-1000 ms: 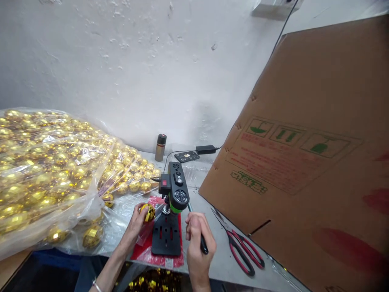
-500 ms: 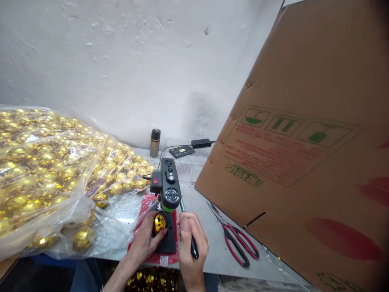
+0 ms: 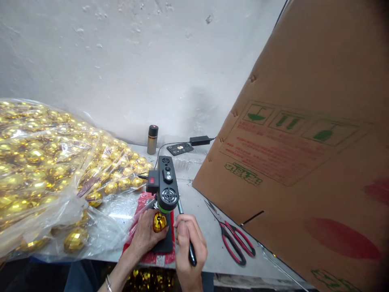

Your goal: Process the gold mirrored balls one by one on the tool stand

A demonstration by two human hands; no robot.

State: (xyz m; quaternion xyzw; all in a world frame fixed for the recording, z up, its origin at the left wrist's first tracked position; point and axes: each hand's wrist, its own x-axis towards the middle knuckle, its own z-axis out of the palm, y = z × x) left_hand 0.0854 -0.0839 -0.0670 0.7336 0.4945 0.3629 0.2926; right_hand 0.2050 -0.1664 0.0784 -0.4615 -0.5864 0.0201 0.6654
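My left hand (image 3: 146, 232) has its thumb and fingers around a small gold faceted ball (image 3: 159, 224). A dark spot shows on the ball's upper side. It is held over the black base (image 3: 165, 244) of a small black bench-top machine (image 3: 168, 184), just below the machine's green-ringed head (image 3: 164, 210). My right hand (image 3: 191, 249) is wrapped round the black-gripped lever (image 3: 192, 254) on the machine's right side. A red plastic sheet (image 3: 148, 258) lies under the base.
A clear bag of gold balls (image 3: 54, 162) fills the left. Red-and-black scissors (image 3: 232, 237) lie to the right, beside a large cardboard box (image 3: 291, 142). Behind the machine are a bottle (image 3: 152, 140), a dark phone-like slab (image 3: 180, 149) and a black power adapter (image 3: 199, 140).
The gold ball has turned in my left hand, so a dark spot with facets radiating from it now faces up. My right hand stays on the lever. The whole view has shifted slightly.
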